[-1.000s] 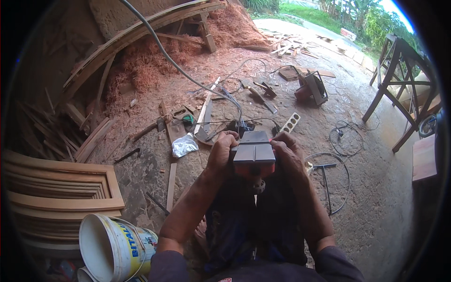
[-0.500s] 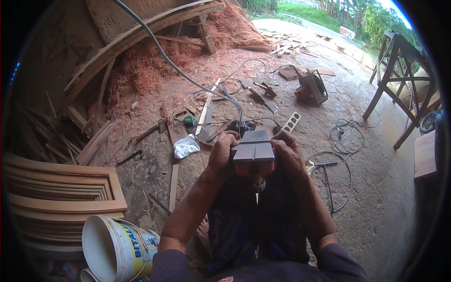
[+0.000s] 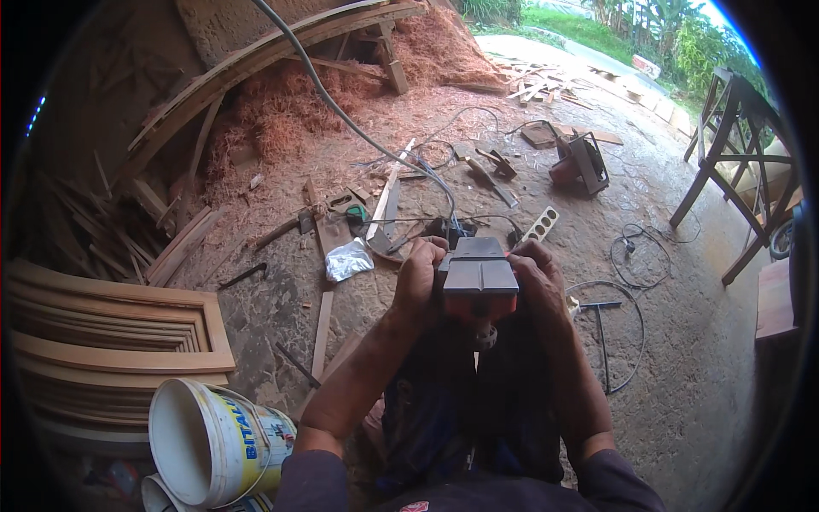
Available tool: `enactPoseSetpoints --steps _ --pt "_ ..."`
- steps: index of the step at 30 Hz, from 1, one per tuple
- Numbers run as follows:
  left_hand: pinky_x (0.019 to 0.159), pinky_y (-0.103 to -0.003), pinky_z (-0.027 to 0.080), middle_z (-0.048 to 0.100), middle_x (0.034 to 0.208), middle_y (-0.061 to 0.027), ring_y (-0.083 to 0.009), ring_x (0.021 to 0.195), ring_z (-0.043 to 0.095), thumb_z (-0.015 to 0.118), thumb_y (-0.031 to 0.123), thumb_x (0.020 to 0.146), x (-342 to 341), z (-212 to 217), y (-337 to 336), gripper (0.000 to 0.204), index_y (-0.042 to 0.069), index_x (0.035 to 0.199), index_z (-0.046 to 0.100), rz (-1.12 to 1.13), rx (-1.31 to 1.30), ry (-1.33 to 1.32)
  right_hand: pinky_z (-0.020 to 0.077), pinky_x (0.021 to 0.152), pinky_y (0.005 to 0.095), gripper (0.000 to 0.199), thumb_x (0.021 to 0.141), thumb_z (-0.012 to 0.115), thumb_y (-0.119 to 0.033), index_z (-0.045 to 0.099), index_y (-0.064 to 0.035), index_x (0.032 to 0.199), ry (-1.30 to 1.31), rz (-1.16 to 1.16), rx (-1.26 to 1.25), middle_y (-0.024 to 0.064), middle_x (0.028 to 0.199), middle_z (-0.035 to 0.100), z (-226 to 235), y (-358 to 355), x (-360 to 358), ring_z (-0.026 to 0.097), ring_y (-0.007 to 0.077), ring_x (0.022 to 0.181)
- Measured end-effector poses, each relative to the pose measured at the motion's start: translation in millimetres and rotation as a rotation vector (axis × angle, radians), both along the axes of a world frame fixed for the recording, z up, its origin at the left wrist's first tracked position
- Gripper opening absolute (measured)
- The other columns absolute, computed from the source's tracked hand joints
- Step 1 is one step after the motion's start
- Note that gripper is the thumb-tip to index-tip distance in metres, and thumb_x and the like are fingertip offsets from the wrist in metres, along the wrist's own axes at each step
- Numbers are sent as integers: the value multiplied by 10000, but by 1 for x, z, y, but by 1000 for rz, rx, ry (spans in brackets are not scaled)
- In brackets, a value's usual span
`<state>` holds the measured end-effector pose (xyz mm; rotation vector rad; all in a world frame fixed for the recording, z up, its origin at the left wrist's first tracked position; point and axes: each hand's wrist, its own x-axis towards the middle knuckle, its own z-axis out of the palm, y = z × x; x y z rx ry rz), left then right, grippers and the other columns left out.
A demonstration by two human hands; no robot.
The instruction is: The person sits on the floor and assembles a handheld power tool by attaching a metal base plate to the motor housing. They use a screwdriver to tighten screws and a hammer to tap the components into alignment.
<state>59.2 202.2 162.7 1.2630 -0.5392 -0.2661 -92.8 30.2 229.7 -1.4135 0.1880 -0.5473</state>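
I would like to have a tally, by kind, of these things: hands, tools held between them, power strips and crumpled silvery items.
Hands (left hand, right hand): 2
Held red tool: 1
Power strip: 1
Crumpled silvery item: 1
Total: 5

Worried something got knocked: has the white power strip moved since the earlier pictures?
No. The white power strip keeps its place on the floor relative to the red power tool beyond it; the whole view shifted slightly.

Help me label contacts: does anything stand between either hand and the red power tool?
Nothing visible does: the left hand and right hand both hold the red power tool directly, one at each side. Its underside is hidden.
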Motion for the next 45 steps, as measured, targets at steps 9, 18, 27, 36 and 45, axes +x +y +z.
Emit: enactPoseSetpoints --steps 9,18,27,36,45 --pt "819 -279 505 588 932 -71 -154 843 591 494 74 899 -12 22 5 222 16 1107 544 -7 15 65 447 670 236 137 914 630 -145 647 -18 863 -9 16 2 -21 772 597 -2 1 1 529 42 741" --pt "832 -268 496 585 962 -71 -144 868 587 495 64 895 -12 23 10 237 8 1118 550 -9 33 -14 488 712 240 156 937 606 -150 631 -31 1036 -12 -8 67 4 914 630 4 10 1 563 59 811" --pt "832 -277 512 613 937 -67 -147 865 609 499 68 899 -34 64 3 261 10 1150 544 -51 -118 483 479 730 245 186 956 569 -149 580 -50 1112 5 -47 48 11 976 604 3 3 -1 542 67 827" --pt "811 -268 523 625 906 -60 -127 818 616 471 60 925 -30 56 3 248 -3 1158 527 -40 -95 419 394 714 222 137 944 547 -151 576 -85 1060 9 -39 110 -32 904 510 11 10 -3 445 55 802" --pt "855 -259 506 632 906 -68 -125 875 618 487 85 931 -23 43 6 221 4 1132 529 -1 32 173 387 707 218 108 937 554 -130 585 -93 1034 9 -39 122 -33 885 508 9 9 -1 446 50 789"
